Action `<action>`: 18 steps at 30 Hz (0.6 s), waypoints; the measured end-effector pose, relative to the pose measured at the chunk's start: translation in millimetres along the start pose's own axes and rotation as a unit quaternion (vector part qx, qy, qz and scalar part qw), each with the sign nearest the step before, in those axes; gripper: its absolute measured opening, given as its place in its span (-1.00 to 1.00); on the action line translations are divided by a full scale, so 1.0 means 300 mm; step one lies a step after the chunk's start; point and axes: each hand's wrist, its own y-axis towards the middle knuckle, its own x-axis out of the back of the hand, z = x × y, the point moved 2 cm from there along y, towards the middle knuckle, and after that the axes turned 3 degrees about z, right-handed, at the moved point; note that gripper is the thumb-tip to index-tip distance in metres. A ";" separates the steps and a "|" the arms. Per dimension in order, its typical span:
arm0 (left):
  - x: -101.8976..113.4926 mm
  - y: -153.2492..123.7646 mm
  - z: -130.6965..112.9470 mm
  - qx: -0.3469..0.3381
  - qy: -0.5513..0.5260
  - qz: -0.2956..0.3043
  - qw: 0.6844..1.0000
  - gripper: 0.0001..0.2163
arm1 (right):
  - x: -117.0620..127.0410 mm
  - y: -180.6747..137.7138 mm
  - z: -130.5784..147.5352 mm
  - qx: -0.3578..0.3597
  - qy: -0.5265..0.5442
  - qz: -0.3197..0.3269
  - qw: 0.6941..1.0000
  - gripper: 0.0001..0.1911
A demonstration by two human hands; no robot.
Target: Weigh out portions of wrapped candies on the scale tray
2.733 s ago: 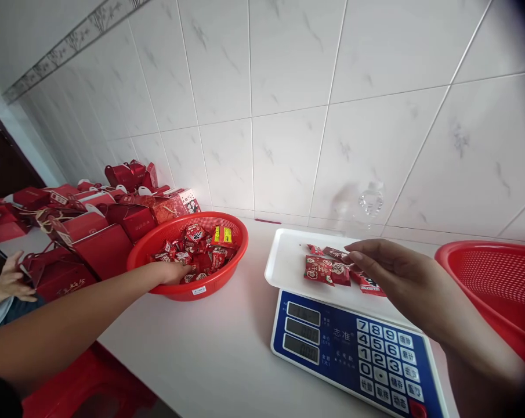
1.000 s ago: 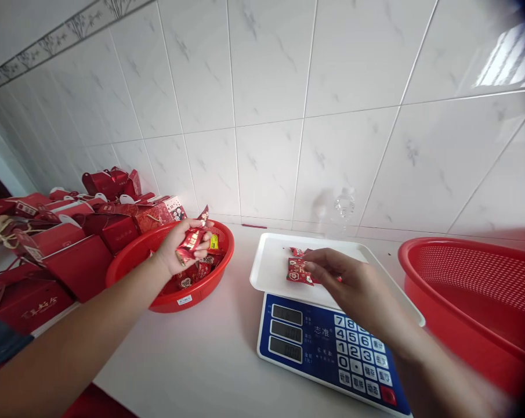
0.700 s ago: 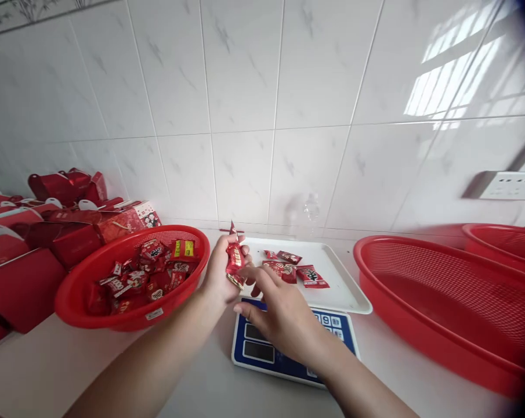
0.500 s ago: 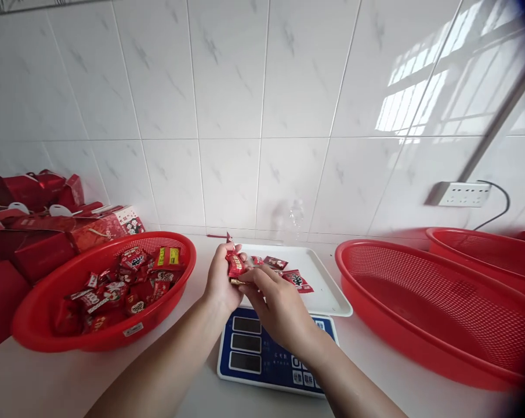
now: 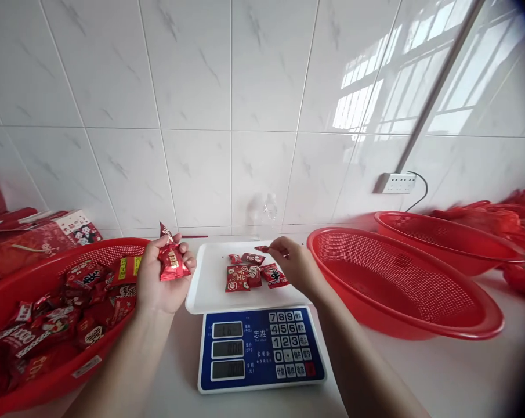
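Red wrapped snack packets (image 5: 173, 262) rest in my left hand (image 5: 164, 284), whose fingers curl around them, left of the scale's tray. My right hand (image 5: 294, 264) pinches a small red packet (image 5: 261, 248) above the right side of the white tray (image 5: 207, 290). Below it on the tray lie several red packets (image 5: 238, 278). In front of the tray is the scale's blue panel (image 5: 253, 371), with three displays and a keypad. A red plastic basket (image 5: 88, 366) full of red snack packets (image 5: 44, 331) stands on the left.
To the right stands a large red basket (image 5: 401, 328), with another red basket (image 5: 449, 220) behind it. Red bags (image 5: 488, 215) lie at the far right. Red gift boxes (image 5: 40, 238) sit at the back left. A clear bottle (image 5: 270, 209) stands near the tiled wall, below a power socket (image 5: 398, 183).
My hands have moved apart: the left, still holding packets, went left, and the right went over the tray with a small packet. The camera view has turned rightward.
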 end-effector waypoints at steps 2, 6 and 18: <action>-0.007 -0.006 0.011 0.010 0.017 0.004 1.000 -0.86 | -0.029 -0.003 -0.008 0.028 -0.039 0.053 0.997 -0.84; -0.017 -0.011 0.035 0.036 0.046 0.028 0.998 -0.88 | -0.035 -0.016 -0.004 0.053 -0.076 0.085 0.992 -0.75; -0.045 -0.085 0.117 -0.004 0.403 0.227 0.886 -0.79 | 0.020 -0.067 0.121 0.035 0.232 0.192 0.953 -0.50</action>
